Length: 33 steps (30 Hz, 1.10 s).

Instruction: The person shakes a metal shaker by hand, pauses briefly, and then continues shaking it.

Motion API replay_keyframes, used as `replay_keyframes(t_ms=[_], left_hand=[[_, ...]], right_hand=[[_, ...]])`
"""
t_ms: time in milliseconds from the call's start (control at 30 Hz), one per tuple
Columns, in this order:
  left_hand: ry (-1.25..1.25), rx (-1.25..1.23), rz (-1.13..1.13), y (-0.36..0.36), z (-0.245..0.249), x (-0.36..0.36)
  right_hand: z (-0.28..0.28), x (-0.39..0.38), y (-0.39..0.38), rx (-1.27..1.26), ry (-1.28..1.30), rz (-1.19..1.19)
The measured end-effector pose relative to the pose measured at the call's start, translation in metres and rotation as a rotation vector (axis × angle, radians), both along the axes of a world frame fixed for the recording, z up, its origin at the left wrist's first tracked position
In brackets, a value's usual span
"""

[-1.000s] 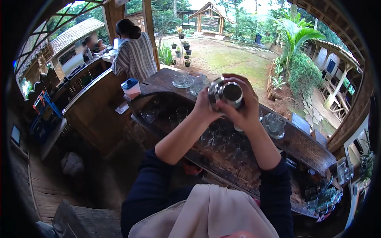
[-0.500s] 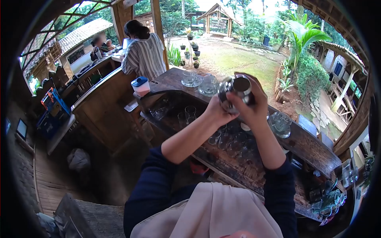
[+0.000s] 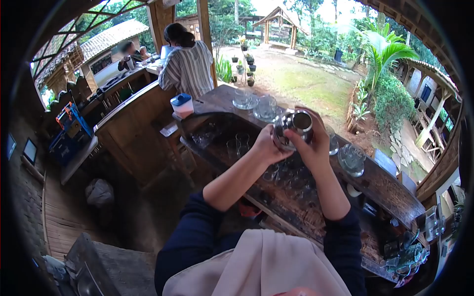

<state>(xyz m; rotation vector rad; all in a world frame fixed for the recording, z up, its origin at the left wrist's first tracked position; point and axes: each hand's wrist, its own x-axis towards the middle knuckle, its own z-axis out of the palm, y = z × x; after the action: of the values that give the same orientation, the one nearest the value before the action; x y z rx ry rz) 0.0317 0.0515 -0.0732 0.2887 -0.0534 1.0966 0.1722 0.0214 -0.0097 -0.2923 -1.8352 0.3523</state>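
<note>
A shiny metal shaker (image 3: 284,127) is held tilted above the dark wooden counter, its round end turned up towards me. My left hand (image 3: 268,146) is closed around its lower left side. From the right, my right hand (image 3: 316,140) wraps it, with the thumb pressed across the front. Both hands hide parts of the shaker. Just beyond them stand a glass cup on a saucer (image 3: 265,109) and another clear glass cup and saucer (image 3: 245,100). Stacked glassware (image 3: 352,160) sits on the counter to the right of my right hand.
A blue-lidded container (image 3: 182,106) stands at the counter's left end. Several drinking glasses (image 3: 241,144) are on the lower shelf. More glassware (image 3: 412,254) stands at the lower right. A person in a striped shirt (image 3: 192,69) is at the far left counter.
The view has shifted slightly, so the surroundings appear a little further right. My hands and the shaker sit slightly lower in view, and the shaker's end has turned a little. Both hands keep their hold.
</note>
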Motion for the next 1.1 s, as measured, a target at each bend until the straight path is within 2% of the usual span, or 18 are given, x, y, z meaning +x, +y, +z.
replay_keyframes(t_ms=[33, 167, 267, 300, 367, 400, 433, 467, 567, 600, 700, 800, 900, 933, 967, 1000, 1033, 1100], left_hand=[[0.050, 0.017, 0.099, -0.006, 0.009, 0.003], [0.159, 0.309, 0.137, -0.064, 0.067, -0.004], [-0.054, 1.106, 0.500, -0.067, 0.077, 0.011], [-0.063, 1.099, 0.484, -0.058, 0.074, 0.006], [0.381, 0.495, 0.289, -0.020, 0.053, -0.016], [0.225, 0.202, -0.034, 0.000, 0.039, -0.023], [-0.066, 0.232, 0.034, 0.041, -0.004, -0.020], [0.080, 0.164, 0.157, 0.030, 0.008, -0.011], [-0.046, 0.229, 0.113, 0.005, 0.027, 0.001], [0.035, 0.237, -0.237, 0.003, 0.040, -0.013], [-0.077, 0.565, 0.150, -0.071, 0.078, 0.019], [0.018, 0.781, 0.095, -0.061, 0.063, 0.017], [0.274, 0.319, -0.029, -0.018, 0.061, 0.021], [0.703, 0.638, 0.388, 0.019, 0.042, 0.026], [1.121, 0.957, 0.822, 0.051, 0.020, 0.034], [0.397, 0.534, 0.308, 0.029, 0.031, 0.043], [0.391, 0.554, 0.291, 0.019, 0.042, 0.047], [-0.145, 0.378, -0.388, 0.005, 0.062, 0.045]], right_hand=[[0.008, -0.004, -0.004, -0.123, 0.072, -0.031], [0.031, 0.011, -0.082, 0.647, -0.253, 0.077], [0.020, 0.001, -0.078, 1.204, -0.045, 0.172], [0.011, -0.001, -0.061, 1.256, 0.070, 0.204], [0.021, 0.006, -0.039, 0.581, -0.144, 0.127], [0.015, 0.002, -0.008, 0.622, -0.259, 0.012], [0.014, -0.005, -0.002, 0.271, -0.131, -0.002], [0.017, -0.011, -0.001, -0.071, 0.006, -0.016], [0.040, 0.004, -0.036, 0.199, -0.146, -0.125], [0.046, 0.010, -0.055, 0.409, -0.272, -0.089], [0.043, 0.018, -0.114, 0.901, -0.304, -0.039], [0.037, 0.026, -0.100, 1.299, -0.116, 0.126], [0.035, 0.047, -0.048, 0.387, -0.386, 0.281], [0.041, 0.050, -0.026, 0.635, -0.467, -0.120], [0.040, 0.040, -0.018, 0.190, -0.203, -0.088], [0.043, 0.038, -0.016, 0.079, -0.037, -0.197], [0.051, 0.042, -0.025, 0.094, -0.035, -0.218], [0.072, 0.051, -0.067, 0.483, -0.261, -0.202]])
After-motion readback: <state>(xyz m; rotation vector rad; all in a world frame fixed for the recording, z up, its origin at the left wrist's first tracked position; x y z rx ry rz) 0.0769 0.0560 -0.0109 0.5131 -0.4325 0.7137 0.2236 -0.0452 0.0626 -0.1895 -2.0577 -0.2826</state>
